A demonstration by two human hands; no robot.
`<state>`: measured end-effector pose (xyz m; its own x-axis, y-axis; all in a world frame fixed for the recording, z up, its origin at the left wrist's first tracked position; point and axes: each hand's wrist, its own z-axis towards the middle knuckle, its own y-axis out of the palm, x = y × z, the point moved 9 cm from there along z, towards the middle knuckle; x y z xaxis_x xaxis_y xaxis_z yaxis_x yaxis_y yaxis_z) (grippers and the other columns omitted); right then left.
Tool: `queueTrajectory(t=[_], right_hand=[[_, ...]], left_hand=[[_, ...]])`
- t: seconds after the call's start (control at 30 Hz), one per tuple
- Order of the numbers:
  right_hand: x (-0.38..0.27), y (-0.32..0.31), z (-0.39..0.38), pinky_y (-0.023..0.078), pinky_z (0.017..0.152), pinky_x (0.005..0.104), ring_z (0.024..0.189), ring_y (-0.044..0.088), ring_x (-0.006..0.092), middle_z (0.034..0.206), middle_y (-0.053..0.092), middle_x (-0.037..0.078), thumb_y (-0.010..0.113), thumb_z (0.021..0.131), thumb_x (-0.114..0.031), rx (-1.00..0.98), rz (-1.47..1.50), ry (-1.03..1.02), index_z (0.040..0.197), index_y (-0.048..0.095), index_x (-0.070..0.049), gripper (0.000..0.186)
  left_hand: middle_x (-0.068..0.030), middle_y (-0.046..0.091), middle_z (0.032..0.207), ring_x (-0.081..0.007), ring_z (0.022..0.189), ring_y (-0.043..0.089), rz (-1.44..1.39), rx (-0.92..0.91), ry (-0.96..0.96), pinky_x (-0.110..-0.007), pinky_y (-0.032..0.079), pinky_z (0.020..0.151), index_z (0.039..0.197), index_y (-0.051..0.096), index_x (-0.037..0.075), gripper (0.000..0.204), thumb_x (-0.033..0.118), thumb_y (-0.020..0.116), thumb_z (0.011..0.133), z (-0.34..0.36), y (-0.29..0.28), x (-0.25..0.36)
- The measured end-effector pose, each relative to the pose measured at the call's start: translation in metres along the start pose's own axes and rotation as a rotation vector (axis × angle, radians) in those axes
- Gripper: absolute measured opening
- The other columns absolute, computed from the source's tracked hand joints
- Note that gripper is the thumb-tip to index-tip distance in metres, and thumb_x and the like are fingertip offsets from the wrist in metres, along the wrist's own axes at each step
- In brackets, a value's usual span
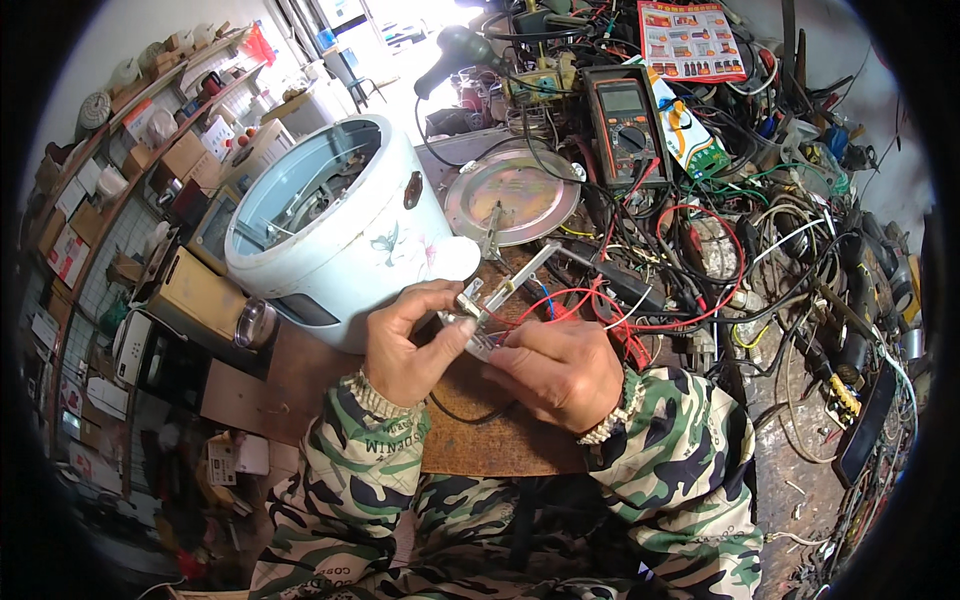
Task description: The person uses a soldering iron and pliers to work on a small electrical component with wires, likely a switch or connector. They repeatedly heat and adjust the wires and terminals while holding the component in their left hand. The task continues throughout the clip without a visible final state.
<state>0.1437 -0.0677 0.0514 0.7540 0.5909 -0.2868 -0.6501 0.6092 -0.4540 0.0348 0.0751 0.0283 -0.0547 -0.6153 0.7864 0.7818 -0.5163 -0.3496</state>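
Between the thumb and fingers of my left hand (418,338) is a small switch assembly with a pale, long-armed bracket (518,277) pointing up and to the right. My right hand (562,372) is closed at the assembly's lower end, its fingertips pressed together; whatever they pinch is hidden behind them. Thin red wires (560,303) run close to the assembly. Left of my hands stands a white rice cooker body (350,235), its top uncovered and inner parts showing. A round metal plate (515,205) lies just beyond the assembly.
A multimeter (622,115) stands at the back among tangled cables (740,275). Nearer lies a red test-lead part (632,345). A dark phone-like slab (865,425) rests at the right edge. Crowded shelves (130,180) line the left. My hands are above the brown wooden worktop (500,450).
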Motion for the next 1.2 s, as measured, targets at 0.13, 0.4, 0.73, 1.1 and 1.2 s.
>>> queueTrajectory(t=[0.13, 0.4, 0.73, 1.1, 1.2], right_hand=[[-0.01, 0.008, -0.003, 0.051, 0.049, 0.0373, 0.06, 0.063, 0.0229, 0.075, 0.052, 0.005, 0.071, 0.072, -0.008, -0.039, -0.111, -0.088, 0.091, 0.066, -0.002, 0.021], [-0.013, 0.011, -0.006, 0.051, 0.046, 0.0348, 0.06, 0.064, 0.0191, 0.076, 0.049, 0.004, 0.067, 0.069, -0.009, -0.074, -0.175, -0.106, 0.086, 0.063, -0.002, 0.019], [-0.017, 0.018, -0.01, 0.05, 0.042, 0.0352, 0.061, 0.063, 0.0187, 0.077, 0.05, 0.005, 0.068, 0.068, -0.011, -0.084, -0.2, -0.124, 0.079, 0.063, -0.003, 0.014], [-0.016, 0.021, -0.012, 0.049, 0.042, 0.0356, 0.06, 0.063, 0.0193, 0.079, 0.052, 0.006, 0.069, 0.071, -0.011, -0.093, -0.18, -0.105, 0.079, 0.064, -0.003, 0.012], [-0.016, 0.018, -0.01, 0.048, 0.041, 0.0359, 0.058, 0.062, 0.0201, 0.078, 0.052, 0.006, 0.069, 0.072, -0.011, -0.106, -0.201, -0.091, 0.08, 0.064, -0.003, 0.013]], left_hand=[[-0.0216, 0.069, 0.118, -0.0237, 0.11, 0.067, 0.054, 0.033, 0.027, -0.034, 0.052, 0.095, 0.1, 0.07, -0.004, 0.025, 0.004, 0.082, 0.08, -0.002, -0.001, 0.001], [-0.0204, 0.067, 0.121, -0.0195, 0.109, 0.066, -0.032, -0.031, -0.014, -0.031, 0.053, 0.092, 0.106, 0.068, -0.006, 0.025, -0.003, 0.077, 0.083, -0.001, 0.007, -0.006], [-0.0235, 0.058, 0.131, -0.0216, 0.114, 0.063, -0.207, -0.086, -0.005, -0.033, 0.054, 0.097, 0.112, 0.06, -0.009, 0.03, -0.014, 0.069, 0.084, -0.003, 0.015, -0.005], [-0.0252, 0.059, 0.13, -0.0244, 0.116, 0.062, -0.168, -0.109, 0.072, -0.039, 0.052, 0.101, 0.117, 0.059, -0.009, 0.034, -0.014, 0.068, 0.085, -0.002, 0.015, -0.002], [-0.0219, 0.064, 0.124, -0.022, 0.113, 0.063, -0.066, -0.09, 0.045, -0.036, 0.051, 0.1, 0.117, 0.061, -0.009, 0.034, -0.012, 0.069, 0.085, -0.001, 0.014, 0.004]])
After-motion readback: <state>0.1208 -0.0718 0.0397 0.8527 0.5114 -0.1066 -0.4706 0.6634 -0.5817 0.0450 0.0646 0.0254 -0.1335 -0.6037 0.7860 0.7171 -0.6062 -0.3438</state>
